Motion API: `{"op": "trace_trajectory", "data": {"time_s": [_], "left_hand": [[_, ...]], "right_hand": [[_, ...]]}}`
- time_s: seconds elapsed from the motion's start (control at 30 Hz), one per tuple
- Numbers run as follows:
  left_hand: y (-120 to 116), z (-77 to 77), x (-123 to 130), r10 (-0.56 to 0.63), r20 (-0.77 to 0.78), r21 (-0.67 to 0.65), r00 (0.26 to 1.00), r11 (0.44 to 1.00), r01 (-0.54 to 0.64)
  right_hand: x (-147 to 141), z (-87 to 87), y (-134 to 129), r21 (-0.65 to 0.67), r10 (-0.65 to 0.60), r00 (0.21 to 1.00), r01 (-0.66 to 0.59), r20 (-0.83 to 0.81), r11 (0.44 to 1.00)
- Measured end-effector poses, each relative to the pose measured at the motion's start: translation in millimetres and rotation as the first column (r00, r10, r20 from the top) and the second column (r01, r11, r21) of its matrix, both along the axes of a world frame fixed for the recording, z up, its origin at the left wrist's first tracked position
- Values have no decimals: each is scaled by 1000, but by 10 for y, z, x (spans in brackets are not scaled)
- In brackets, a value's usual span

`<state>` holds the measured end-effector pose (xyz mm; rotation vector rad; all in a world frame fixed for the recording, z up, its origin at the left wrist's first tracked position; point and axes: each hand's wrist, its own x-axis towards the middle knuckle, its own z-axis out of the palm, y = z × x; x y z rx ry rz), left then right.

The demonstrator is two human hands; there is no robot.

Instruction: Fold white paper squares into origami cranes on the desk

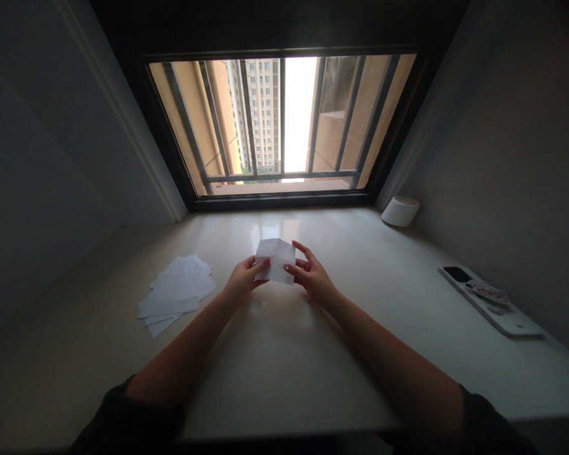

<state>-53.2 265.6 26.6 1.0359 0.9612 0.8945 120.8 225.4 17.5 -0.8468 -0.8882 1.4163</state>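
A small white sheet of paper [275, 256] with crease lines is held up above the pale sill, between my two hands. My left hand [244, 278] pinches its left edge, thumb on the near face and fingers behind. On the right side, my right hand [312, 273] grips the paper with the thumb in front; its index finger sticks up past the upper right corner. The fingers behind the sheet are partly hidden. To the left of my left hand lies a loose, fanned stack of white paper sheets [177, 291].
The pale, glossy sill [275, 379] runs up to a dark-framed window [284, 202] with bars outside. A white cylindrical object [401, 211] stands in the far right corner. A phone in a light case [490, 300] lies along the right wall.
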Motion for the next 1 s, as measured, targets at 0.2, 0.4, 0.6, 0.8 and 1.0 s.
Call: {"op": "trace_trajectory", "data": {"time_s": [0.2,0.4,0.6,0.8,1.0], "left_hand": [[-3,26,5,92,54,145,994,984,-99],[19,55,-37,46,-70,456,996,890,-9],[50,-18,-75,211,-332,568,919,823,17],[-19,-33,-36,213,-314,575,925,818,7],[-68,20,4,337,-411,691,847,721,49]], "right_hand": [[-68,16,-53,67,16,998,-20,53,998],[-40,36,-49,94,-1,997,-6,74,996],[-26,11,-46,125,-22,995,10,100,992],[-75,-32,-45,181,-43,993,22,110,983],[-98,-49,-70,254,-152,967,98,202,962]]}}
